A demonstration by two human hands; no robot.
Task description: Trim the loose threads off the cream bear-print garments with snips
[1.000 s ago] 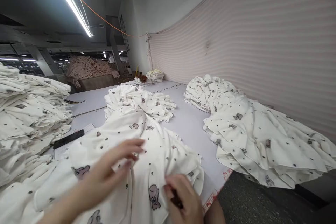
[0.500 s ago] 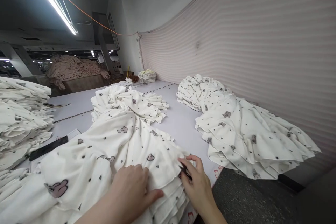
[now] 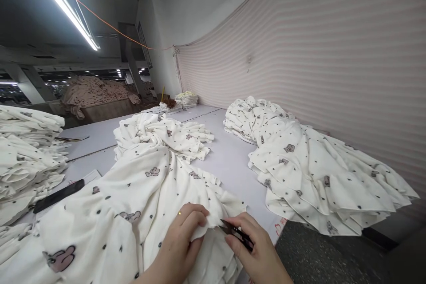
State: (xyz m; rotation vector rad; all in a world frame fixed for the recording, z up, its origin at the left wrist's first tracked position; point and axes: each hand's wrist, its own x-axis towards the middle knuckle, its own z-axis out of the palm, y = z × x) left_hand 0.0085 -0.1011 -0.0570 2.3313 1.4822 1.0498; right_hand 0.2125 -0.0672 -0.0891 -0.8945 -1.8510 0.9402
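Observation:
A twisted heap of white printed fabric pieces with small dark spots and pinkish-grey animal figures spreads across the table before me. My left hand, with a gold ring on one finger, pinches an edge of the top layer and lifts it a little. Close by on the right, my right hand is closed round dark thread snips. Their pointed tips lie right at the pinched fabric edge; whether the blades touch it I cannot make out.
Another heap of the same fabric lies on the right, overhanging the table. More fabric is stacked at the left, near a black phone-like object. Folded cloths sit at the back. A striped cloth hangs behind.
My left hand has gone from resting flat on the fabric to pinching its edge, moving right and up. The snips now point left at that edge.

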